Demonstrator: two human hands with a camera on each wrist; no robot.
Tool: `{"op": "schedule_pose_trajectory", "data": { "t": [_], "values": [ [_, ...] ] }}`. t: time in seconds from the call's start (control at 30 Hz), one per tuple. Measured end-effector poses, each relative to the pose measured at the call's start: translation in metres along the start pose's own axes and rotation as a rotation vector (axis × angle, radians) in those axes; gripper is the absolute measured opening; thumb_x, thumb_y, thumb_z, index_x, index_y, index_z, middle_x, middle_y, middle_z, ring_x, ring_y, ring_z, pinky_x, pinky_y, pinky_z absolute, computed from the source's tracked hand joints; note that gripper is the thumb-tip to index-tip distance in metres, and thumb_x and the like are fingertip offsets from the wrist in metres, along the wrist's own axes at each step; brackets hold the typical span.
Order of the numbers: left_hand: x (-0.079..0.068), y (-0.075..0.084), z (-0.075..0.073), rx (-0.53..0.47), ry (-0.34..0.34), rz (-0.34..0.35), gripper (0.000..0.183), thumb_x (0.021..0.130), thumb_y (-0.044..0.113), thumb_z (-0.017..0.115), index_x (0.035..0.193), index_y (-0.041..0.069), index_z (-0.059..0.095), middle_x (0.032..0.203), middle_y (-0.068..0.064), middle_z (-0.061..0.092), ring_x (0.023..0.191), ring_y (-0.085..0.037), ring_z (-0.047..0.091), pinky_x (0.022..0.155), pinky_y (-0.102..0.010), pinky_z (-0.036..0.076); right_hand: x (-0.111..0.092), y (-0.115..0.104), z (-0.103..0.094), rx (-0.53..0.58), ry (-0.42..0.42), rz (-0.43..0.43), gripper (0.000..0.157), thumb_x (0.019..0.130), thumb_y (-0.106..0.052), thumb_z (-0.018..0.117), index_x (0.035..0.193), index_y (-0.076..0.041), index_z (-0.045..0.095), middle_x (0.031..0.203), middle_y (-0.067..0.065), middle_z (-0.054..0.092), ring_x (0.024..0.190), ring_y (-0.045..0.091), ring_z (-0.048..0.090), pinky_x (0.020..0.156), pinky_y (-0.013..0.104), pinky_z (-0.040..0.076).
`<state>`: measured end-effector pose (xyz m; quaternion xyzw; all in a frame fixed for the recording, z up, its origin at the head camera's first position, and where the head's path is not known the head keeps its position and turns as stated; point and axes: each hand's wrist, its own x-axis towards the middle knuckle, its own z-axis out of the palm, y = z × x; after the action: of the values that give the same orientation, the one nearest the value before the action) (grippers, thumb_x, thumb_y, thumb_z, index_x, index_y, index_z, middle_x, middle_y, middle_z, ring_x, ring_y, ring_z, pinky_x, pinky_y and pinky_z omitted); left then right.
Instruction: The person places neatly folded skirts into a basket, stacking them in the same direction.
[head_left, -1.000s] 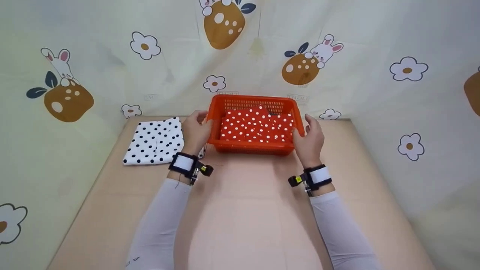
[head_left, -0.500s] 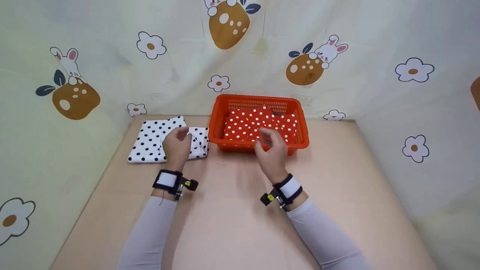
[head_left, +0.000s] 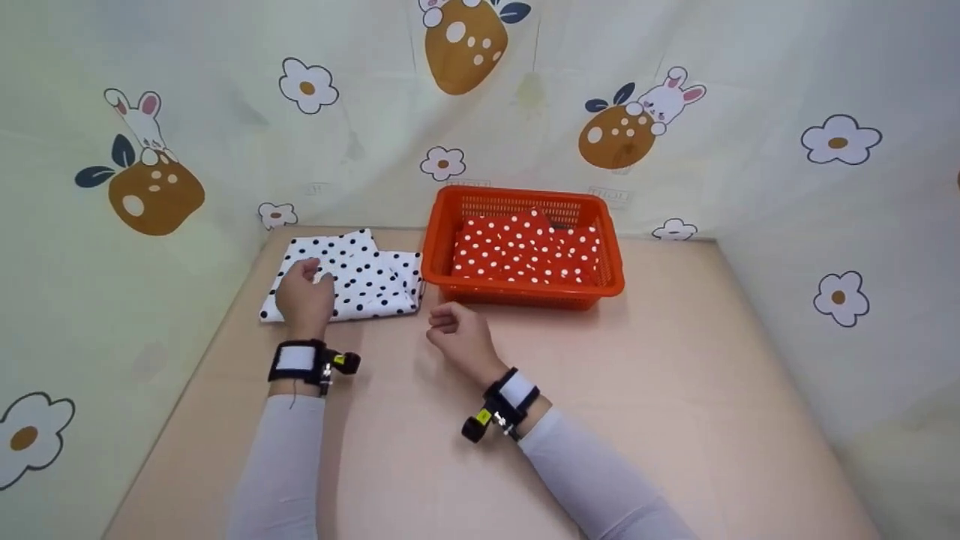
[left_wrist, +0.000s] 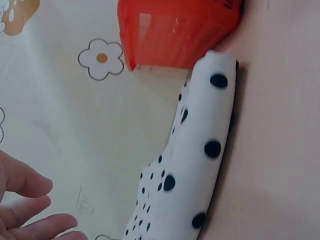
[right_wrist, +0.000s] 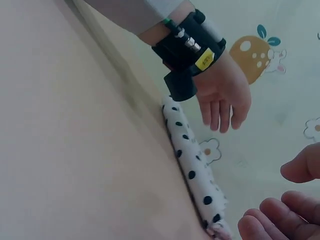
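Note:
Folded white cloth with black dots (head_left: 367, 277) lies flat at the back left of the table, its front fold thick and rounded in the left wrist view. My left hand (head_left: 304, 300) hovers over the cloth's left part, fingers relaxed and holding nothing. In front of the cloth's right corner, my right hand (head_left: 465, 337) hangs above the table with loosely bent fingers and nothing between them. An orange-red plastic basket (head_left: 517, 294) stands right of the cloth at the back. Inside it lies folded red cloth with white dots (head_left: 517, 251).
A pale peach cover (head_left: 675, 360) lies over the table. Printed curtains (head_left: 360, 165) with flowers and rabbits hang close behind the basket and along both sides. Each wrist wears a strap with a small camera (head_left: 345, 363).
Both hands have let go of the basket's sides and moved left. The left hand has come over the white dotted cloth; the right has crossed in front of the basket.

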<state>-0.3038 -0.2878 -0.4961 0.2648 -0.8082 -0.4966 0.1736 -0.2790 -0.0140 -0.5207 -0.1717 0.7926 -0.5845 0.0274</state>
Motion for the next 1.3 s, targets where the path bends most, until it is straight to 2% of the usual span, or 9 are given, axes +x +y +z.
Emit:
{"op": "schedule_pose_trajectory", "data": {
  "t": [0.07, 0.17, 0.3, 0.43, 0.63, 0.77, 0.93, 1.13, 1.3],
  "values": [
    [0.004, -0.006, -0.007, 0.063, 0.023, -0.002, 0.048, 0.104, 0.016, 0.058, 0.151, 0.007, 0.056, 0.156, -0.017, 0.057, 0.145, -0.037, 0.052, 0.122, -0.051, 0.041, 0.008, 0.010, 0.010, 0.016, 0.017, 0.033, 0.034, 0.092, -0.005, 0.072, 0.125, 0.005, 0.070, 0.118, 0.019, 0.076, 0.105, 0.023, 0.073, 0.097, 0.032, 0.061],
    [0.008, -0.013, -0.015, 0.123, 0.028, -0.024, 0.051, 0.104, 0.014, 0.055, 0.154, 0.004, 0.051, 0.158, -0.020, 0.055, 0.145, -0.040, 0.051, 0.120, -0.054, 0.042, 0.017, 0.022, 0.021, 0.067, 0.058, 0.078, 0.037, 0.091, -0.006, 0.071, 0.127, 0.004, 0.070, 0.123, 0.017, 0.075, 0.108, 0.022, 0.072, 0.098, 0.031, 0.060],
    [0.012, -0.021, -0.016, 0.169, 0.001, -0.062, 0.050, 0.104, 0.013, 0.054, 0.153, 0.002, 0.051, 0.154, -0.024, 0.057, 0.139, -0.042, 0.056, 0.114, -0.053, 0.048, 0.017, 0.032, 0.029, 0.167, 0.068, 0.101, 0.041, 0.093, -0.003, 0.070, 0.134, 0.002, 0.066, 0.133, 0.018, 0.071, 0.119, 0.026, 0.071, 0.104, 0.033, 0.059],
    [0.017, -0.030, -0.017, 0.241, -0.033, -0.085, 0.050, 0.104, 0.008, 0.050, 0.153, -0.003, 0.050, 0.154, -0.028, 0.056, 0.141, -0.045, 0.054, 0.116, -0.055, 0.047, 0.014, 0.038, 0.031, 0.213, 0.062, 0.110, 0.048, 0.094, -0.001, 0.068, 0.141, 0.001, 0.062, 0.141, 0.021, 0.066, 0.131, 0.033, 0.066, 0.110, 0.038, 0.056],
    [0.020, -0.041, -0.027, 0.386, -0.089, -0.096, 0.052, 0.097, -0.007, 0.046, 0.149, -0.015, 0.048, 0.150, -0.037, 0.053, 0.138, -0.052, 0.053, 0.116, -0.057, 0.047, 0.015, 0.040, 0.033, 0.186, 0.028, 0.123, 0.055, 0.097, -0.001, 0.065, 0.151, -0.002, 0.054, 0.151, 0.018, 0.060, 0.138, 0.032, 0.061, 0.113, 0.038, 0.054],
    [0.020, -0.045, -0.034, 0.435, -0.111, -0.064, 0.050, 0.094, -0.009, 0.049, 0.144, -0.018, 0.050, 0.143, -0.040, 0.056, 0.128, -0.052, 0.057, 0.107, -0.057, 0.052, 0.016, 0.039, 0.035, 0.177, 0.000, 0.107, 0.059, 0.097, -0.001, 0.064, 0.154, -0.001, 0.050, 0.153, 0.018, 0.058, 0.139, 0.032, 0.060, 0.114, 0.038, 0.054],
    [0.015, -0.050, -0.043, 0.480, -0.165, -0.007, 0.041, 0.096, -0.003, 0.056, 0.134, -0.018, 0.057, 0.132, -0.039, 0.062, 0.112, -0.048, 0.062, 0.092, -0.053, 0.055, 0.014, 0.041, 0.041, 0.092, -0.033, 0.095, 0.062, 0.096, -0.003, 0.068, 0.155, -0.004, 0.050, 0.150, 0.019, 0.059, 0.135, 0.030, 0.064, 0.111, 0.035, 0.055],
    [0.009, -0.056, -0.058, 0.525, -0.235, 0.041, 0.061, 0.094, 0.006, 0.071, 0.146, -0.017, 0.049, 0.144, -0.041, 0.054, 0.129, -0.057, 0.055, 0.106, -0.062, 0.050, 0.014, 0.042, 0.047, 0.038, -0.057, 0.078, 0.064, 0.095, -0.006, 0.069, 0.156, -0.006, 0.049, 0.153, 0.016, 0.056, 0.134, 0.027, 0.064, 0.111, 0.033, 0.055],
    [-0.002, -0.061, -0.067, 0.541, -0.274, 0.052, 0.064, 0.092, 0.011, 0.076, 0.144, -0.015, 0.051, 0.141, -0.041, 0.056, 0.125, -0.057, 0.057, 0.102, -0.062, 0.051, 0.013, 0.041, 0.047, -0.055, -0.060, 0.022, 0.055, 0.095, -0.006, 0.068, 0.149, -0.004, 0.057, 0.149, 0.012, 0.060, 0.130, 0.022, 0.066, 0.109, 0.028, 0.056]
  ]
}}
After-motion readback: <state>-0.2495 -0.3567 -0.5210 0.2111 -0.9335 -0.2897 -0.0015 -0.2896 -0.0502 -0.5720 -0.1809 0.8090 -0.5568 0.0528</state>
